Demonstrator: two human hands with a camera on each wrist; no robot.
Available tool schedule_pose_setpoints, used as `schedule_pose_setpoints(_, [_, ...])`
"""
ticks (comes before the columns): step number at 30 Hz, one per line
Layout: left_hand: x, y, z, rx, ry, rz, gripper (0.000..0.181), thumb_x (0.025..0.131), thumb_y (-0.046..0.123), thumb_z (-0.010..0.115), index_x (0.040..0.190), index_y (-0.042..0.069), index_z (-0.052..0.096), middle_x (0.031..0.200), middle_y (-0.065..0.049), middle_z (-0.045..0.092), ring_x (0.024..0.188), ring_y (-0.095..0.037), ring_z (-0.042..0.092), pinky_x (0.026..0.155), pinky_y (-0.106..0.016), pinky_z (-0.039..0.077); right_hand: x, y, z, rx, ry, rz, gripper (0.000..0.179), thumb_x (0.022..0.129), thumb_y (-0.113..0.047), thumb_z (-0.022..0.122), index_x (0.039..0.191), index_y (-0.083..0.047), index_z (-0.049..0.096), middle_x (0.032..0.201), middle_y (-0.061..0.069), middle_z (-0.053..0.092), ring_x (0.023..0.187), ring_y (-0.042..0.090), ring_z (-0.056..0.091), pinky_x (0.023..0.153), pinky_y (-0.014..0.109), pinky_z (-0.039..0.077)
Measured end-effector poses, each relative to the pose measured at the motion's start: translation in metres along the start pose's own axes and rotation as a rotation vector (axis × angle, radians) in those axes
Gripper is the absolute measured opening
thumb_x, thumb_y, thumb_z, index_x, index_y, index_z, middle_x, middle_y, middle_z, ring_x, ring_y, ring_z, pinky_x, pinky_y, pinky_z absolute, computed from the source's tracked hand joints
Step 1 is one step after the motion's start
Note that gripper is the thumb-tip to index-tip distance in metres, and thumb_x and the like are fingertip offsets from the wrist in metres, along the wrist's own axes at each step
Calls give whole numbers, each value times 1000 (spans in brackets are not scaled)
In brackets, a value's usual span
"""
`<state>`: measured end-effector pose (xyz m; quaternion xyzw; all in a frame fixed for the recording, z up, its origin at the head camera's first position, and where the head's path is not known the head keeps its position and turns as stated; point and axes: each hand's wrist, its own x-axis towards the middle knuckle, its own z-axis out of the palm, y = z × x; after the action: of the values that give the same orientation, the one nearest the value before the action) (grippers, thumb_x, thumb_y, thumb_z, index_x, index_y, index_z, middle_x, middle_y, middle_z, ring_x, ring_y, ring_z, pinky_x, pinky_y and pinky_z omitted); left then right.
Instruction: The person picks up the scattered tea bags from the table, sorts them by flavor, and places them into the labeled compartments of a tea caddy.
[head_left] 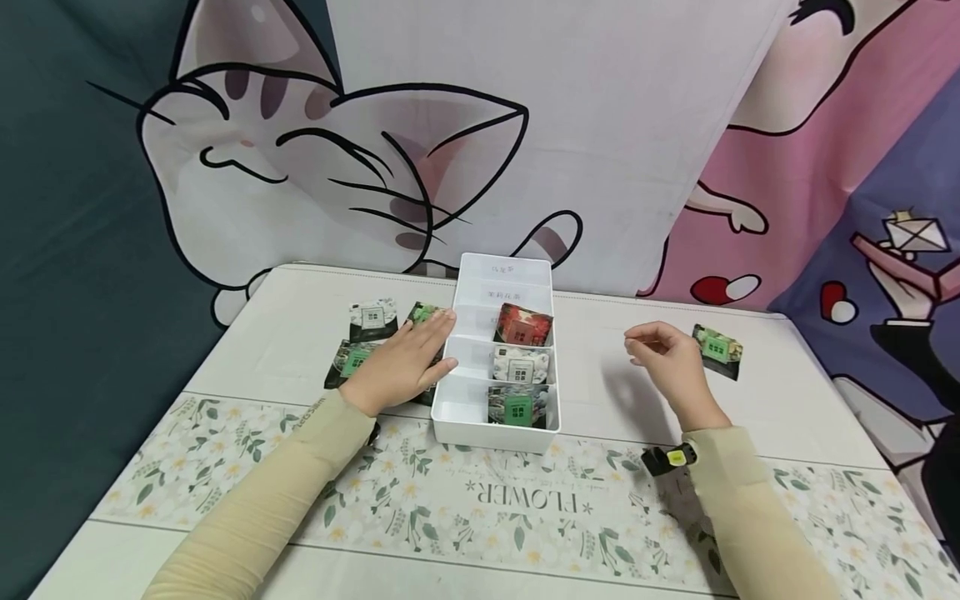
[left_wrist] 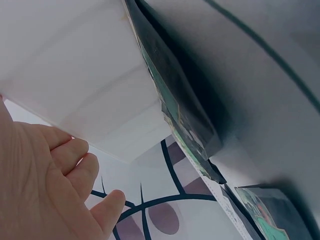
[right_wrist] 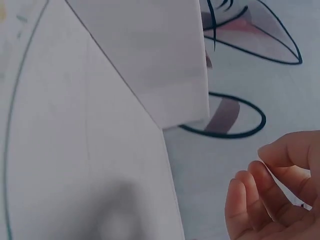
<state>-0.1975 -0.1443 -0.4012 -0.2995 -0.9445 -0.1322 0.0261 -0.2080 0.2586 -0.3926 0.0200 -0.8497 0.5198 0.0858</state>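
Observation:
A long white divided box (head_left: 487,436) stands in the middle of the table. In its right half lie a red tea packet (head_left: 524,325), a white tea packet (head_left: 520,365) and a green tea packet (head_left: 518,407), each in its own compartment. My left hand (head_left: 401,362) lies with straight fingers at the box's left rim, over loose packets that it partly hides. In the left wrist view the same hand (left_wrist: 60,175) is beside the box wall (left_wrist: 90,65). Right of the box my right hand (head_left: 670,367) hovers, fingers loosely bent, with nothing visible in them.
Left of the box are a white packet (head_left: 372,320), a dark green packet (head_left: 348,362) and another green packet (head_left: 422,312). A yellow-green packet (head_left: 718,352) lies behind my right hand. A cat-print curtain (head_left: 300,183) hangs along the table's far edge.

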Motion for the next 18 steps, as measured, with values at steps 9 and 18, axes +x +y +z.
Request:
schedule_pose_setpoints(9, [0,0,1,12,3,5,70,109,43,43,161,2,20,167,-15,20,154,-31,20,128,-50,14,19,19,-28,-37,47,69,25,100,-13,64,117,6,65,95,-3,67,82,2,65,73,13,60])
schedule_pose_setpoints(18, [1,1,0,7,7,4,69,109,42,44,161,1,22,167,-16,21,153,-33,23,127,-52,17,38,35,-54,-182,108,87,27,99,-12,62,118,6,67,82,-15,62,68,-5,64,61,8,55])
